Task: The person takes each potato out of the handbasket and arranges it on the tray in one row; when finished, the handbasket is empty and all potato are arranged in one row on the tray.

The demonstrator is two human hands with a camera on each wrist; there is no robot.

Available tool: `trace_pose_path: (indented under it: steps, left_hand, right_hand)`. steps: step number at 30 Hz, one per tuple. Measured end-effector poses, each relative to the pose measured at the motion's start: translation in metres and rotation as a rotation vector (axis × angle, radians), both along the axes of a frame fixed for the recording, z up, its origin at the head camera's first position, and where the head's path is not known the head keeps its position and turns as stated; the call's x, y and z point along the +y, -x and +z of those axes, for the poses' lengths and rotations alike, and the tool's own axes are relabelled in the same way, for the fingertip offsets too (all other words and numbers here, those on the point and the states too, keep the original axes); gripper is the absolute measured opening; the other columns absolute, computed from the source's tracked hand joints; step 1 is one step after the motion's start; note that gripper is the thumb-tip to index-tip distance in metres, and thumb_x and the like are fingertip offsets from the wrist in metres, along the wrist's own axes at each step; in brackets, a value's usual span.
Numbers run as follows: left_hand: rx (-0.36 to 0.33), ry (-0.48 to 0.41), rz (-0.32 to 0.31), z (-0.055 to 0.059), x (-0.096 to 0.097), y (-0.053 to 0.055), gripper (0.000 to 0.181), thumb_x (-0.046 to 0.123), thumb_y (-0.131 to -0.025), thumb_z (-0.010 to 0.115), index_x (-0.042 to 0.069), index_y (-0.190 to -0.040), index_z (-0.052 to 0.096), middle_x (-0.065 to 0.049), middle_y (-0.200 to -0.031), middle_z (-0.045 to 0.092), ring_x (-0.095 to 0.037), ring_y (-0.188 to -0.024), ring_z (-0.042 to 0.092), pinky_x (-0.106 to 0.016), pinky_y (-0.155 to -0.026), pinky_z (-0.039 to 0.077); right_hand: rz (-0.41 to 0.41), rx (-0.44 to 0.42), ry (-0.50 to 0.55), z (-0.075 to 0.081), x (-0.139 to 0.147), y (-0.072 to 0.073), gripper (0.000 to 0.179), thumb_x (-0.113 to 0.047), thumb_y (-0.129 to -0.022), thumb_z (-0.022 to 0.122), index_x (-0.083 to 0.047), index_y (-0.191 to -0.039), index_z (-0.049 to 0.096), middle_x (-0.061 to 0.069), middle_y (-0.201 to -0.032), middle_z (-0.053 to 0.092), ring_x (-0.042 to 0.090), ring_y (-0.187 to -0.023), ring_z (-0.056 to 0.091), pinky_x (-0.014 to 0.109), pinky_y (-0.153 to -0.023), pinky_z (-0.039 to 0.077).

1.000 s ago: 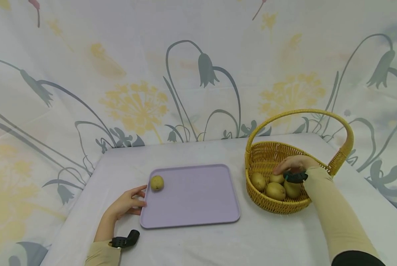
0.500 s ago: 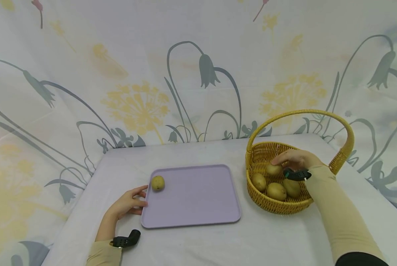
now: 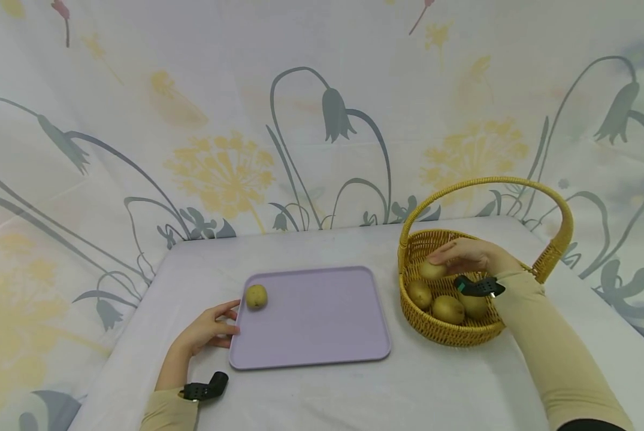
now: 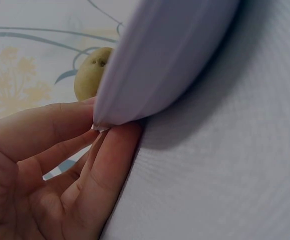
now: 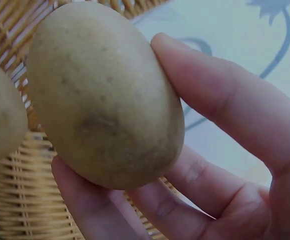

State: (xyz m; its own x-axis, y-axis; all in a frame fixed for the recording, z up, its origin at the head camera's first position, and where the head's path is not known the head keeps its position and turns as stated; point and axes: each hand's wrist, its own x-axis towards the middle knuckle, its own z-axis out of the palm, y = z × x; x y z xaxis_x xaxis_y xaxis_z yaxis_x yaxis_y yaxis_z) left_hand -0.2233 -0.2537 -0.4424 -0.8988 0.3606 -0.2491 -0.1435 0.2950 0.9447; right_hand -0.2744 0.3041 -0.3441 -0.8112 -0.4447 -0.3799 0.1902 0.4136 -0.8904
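Observation:
My right hand [image 3: 468,254] grips a potato [image 3: 432,270] over the wicker basket [image 3: 453,340]. In the right wrist view that potato [image 5: 105,100] sits between thumb and fingers, its whole near side showing. Lower in the basket lie a potato [image 3: 420,294] at the left, one [image 3: 448,309] at the front and another [image 3: 475,305] partly under the wrist camera. With thumb and fingers my left hand [image 3: 208,328] pinches the left rim of the lilac tray [image 3: 311,317]; the left wrist view shows fingers beneath the tray edge [image 4: 159,65]. One potato [image 3: 256,297] rests in the tray's far left corner.
The basket's tall arched handle [image 3: 489,181] rises over the right hand. White cloth [image 3: 322,398] covers the table, and a flower-printed curtain [image 3: 203,90] hangs behind it. Tray and basket stand side by side with a gap between them.
My right hand has lifted a potato from among the others and carried it to the left over the basket. The left hand stays at the tray's rim.

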Motion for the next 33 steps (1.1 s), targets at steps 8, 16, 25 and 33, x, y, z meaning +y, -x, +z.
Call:
trace_pose_path:
  steps: [8,16,25,33]
  left_hand:
    - [0.008,0.014,0.001,0.001,0.001,-0.001,0.076,0.003,-0.081,0.065,-0.007,-0.143,0.021,-0.019,-0.117,0.04,-0.015,-0.08,0.058,-0.032,-0.065,0.056]
    - [0.003,0.017,0.003,0.003,0.002,-0.002,0.076,0.002,-0.081,0.064,-0.007,-0.143,0.021,-0.019,-0.116,0.04,-0.015,-0.079,0.059,-0.033,-0.065,0.056]
    - [0.006,0.019,0.008,0.003,0.001,-0.003,0.075,0.002,-0.081,0.064,-0.007,-0.142,0.022,-0.02,-0.117,0.039,-0.015,-0.081,0.057,-0.032,-0.066,0.056]
    - [0.004,0.015,0.006,0.004,0.002,-0.001,0.076,0.002,-0.08,0.065,-0.007,-0.142,0.022,-0.02,-0.116,0.04,-0.015,-0.079,0.058,-0.033,-0.066,0.056]
  right_hand:
    - [-0.036,-0.053,0.078,0.005,-0.012,-0.012,0.041,-0.012,-0.088,0.06,0.012,-0.121,0.052,-0.001,-0.091,0.067,0.012,-0.087,0.063,0.03,-0.087,0.049]
    - [-0.074,-0.033,0.107,0.008,-0.022,-0.025,0.048,-0.012,-0.087,0.062,0.016,-0.123,0.048,-0.001,-0.085,0.069,0.01,-0.084,0.064,0.029,-0.087,0.049]
    - [-0.073,-0.028,0.11,0.011,-0.03,-0.031,0.048,-0.013,-0.087,0.062,0.014,-0.124,0.048,-0.003,-0.085,0.069,0.008,-0.082,0.063,0.027,-0.084,0.051]
    - [-0.053,-0.013,0.127,0.011,-0.041,-0.037,0.05,-0.012,-0.087,0.062,0.017,-0.125,0.045,-0.001,-0.092,0.067,0.01,-0.085,0.063,0.027,-0.083,0.051]
